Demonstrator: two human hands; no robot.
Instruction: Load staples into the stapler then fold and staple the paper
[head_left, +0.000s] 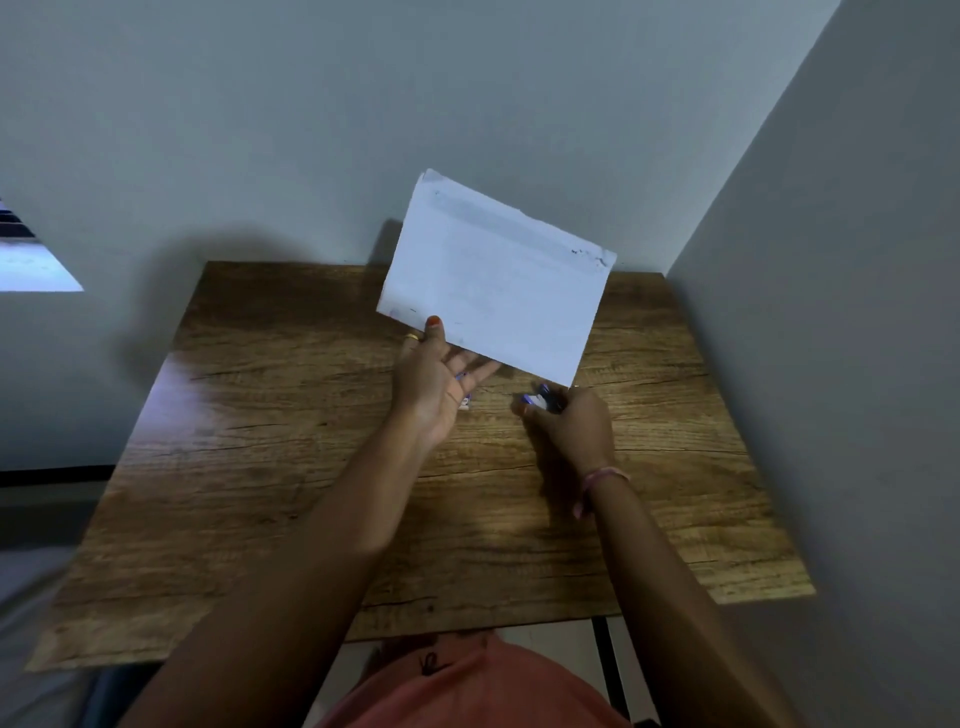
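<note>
A folded white paper (493, 275) is held up above the far half of the wooden table (291, 467), tilted with its right corner lower. My left hand (441, 379) pinches its lower left edge, thumb on the front and fingers behind. My right hand (571, 421) grips a small blue and black stapler (543, 400) just under the paper's lower right corner. A small staple box (466, 404) lies on the table under my left palm, mostly hidden.
The table stands in a corner, with a grey wall behind it and another close on the right. A window shows at the far left. My orange garment is at the near edge.
</note>
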